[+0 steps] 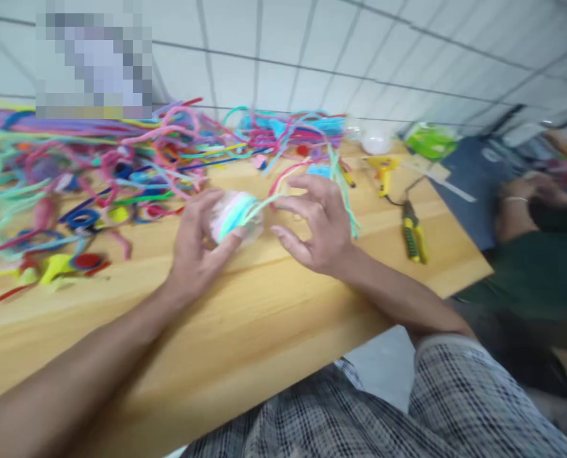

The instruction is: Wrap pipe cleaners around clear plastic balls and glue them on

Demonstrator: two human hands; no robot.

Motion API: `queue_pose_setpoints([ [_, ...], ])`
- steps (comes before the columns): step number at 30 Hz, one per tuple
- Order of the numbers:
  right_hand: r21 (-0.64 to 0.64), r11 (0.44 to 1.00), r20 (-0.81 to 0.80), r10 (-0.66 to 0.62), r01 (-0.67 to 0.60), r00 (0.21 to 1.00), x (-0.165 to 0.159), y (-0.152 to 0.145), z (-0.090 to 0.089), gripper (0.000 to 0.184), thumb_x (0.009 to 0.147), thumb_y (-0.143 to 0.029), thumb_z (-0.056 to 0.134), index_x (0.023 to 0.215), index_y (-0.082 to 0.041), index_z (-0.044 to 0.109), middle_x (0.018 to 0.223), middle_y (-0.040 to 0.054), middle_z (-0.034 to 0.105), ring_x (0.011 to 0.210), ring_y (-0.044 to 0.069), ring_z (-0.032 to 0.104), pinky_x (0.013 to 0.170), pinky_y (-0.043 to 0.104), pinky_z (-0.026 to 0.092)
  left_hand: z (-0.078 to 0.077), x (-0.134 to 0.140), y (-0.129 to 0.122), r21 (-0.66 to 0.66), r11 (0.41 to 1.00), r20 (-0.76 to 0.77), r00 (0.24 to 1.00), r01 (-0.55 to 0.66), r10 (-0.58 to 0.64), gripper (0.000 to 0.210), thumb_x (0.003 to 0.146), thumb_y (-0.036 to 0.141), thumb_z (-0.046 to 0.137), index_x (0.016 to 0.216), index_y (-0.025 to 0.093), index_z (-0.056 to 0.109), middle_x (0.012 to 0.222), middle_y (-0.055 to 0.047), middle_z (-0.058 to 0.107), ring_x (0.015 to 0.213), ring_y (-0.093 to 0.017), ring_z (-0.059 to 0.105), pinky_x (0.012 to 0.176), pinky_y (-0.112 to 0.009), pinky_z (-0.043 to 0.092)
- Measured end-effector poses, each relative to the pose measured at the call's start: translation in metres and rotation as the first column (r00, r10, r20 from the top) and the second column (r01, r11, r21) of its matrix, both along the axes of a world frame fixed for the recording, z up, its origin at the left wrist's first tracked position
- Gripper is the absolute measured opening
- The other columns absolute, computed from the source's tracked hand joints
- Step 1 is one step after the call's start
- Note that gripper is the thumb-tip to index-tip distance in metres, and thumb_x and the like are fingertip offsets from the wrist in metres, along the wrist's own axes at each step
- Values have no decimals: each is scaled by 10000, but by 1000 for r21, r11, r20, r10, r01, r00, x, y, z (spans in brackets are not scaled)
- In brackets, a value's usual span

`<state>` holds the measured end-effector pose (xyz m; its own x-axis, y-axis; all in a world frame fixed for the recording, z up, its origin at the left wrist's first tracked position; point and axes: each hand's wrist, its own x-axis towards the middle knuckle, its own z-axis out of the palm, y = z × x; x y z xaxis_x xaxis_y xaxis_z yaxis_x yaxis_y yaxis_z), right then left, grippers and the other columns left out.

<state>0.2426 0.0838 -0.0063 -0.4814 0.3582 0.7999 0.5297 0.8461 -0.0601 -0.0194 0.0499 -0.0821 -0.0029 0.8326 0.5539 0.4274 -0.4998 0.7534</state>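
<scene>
Head view: behind the bench's near edge, my left hand clasps a striped ball; right hand's grip, I can't tell.

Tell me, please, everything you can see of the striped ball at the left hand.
The striped ball is round, with pale pink, white, turquoise and mint bands that look like soft, fuzzy strands. Its right side seems clear, like plastic. The left hand grips it above the wooden table; blur hides whether it touches the wood. A pale green strand runs from it toward the right hand.
</scene>
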Motion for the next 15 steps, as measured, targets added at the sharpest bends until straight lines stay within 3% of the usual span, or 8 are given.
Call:
queue_pose_setpoints([
  [3, -157, 986, -2, -57, 56, 998, 33, -9, 7, 220, 1197, -390, 580, 1141, -266, 754, 1090, 67, 816, 1057, 234, 790, 973, 460, 665, -4, 1, 0, -92, 996, 60, 998, 8, -2, 675, 1012, 528, 825, 1603, 295, 596, 1595, -132, 689, 1450, -362, 699, 1268, -595, 565],
  [5, -354, 922, -88, -202, 159, 975, 67, -12, 1, 310, 1166, -481, 635, 968, -261, 727, 904, 25, 765, 873, 201, 731, 876, 402, 626, -5, 4, 1, -108, 994, 95, 995, 27, -16, 657, 971, 452, 843, 1574, 304, 628, 1538, -110, 730, 1384, -338, 734, 1223, -550, 590],
  [8, -644, 707, -248, -555, 293, 794, 128, -8, -16, 494, 1019, -647, 762, 750, -268, 595, 728, -21, 630, 732, 176, 608, 779, 355, 566, -2, 7, 3, -104, 994, 137, 990, 38, -24, 609, 925, 389, 869, 1501, 304, 692, 1433, -74, 787, 1295, -303, 771, 1136, -466, 619],
  [11, -862, 442, -270, -815, 247, 513, 183, 12, -31, 472, 968, -643, 716, 732, -271, 548, 753, -10, 628, 764, 174, 628, 796, 335, 580, 1, 8, 5, -116, 993, 168, 986, 24, -4, 581, 913, 388, 885, 1463, 296, 725, 1386, -54, 806, 1236, -283, 773, 1099, -429, 610],
  [15, -893, 340, -201, -888, 296, 414, 223, 52, -41, 277, 880, -467, 781, 985, -282, 603, 979, -1, 721, 936, 196, 724, 857, 335, 628, 2, 5, 8, -166, 985, 259, 966, 47, -3, 566, 903, 414, 917, 1431, 296, 749, 1336, -33, 821, 1176, -262, 760, 1051, -391, 597],
])
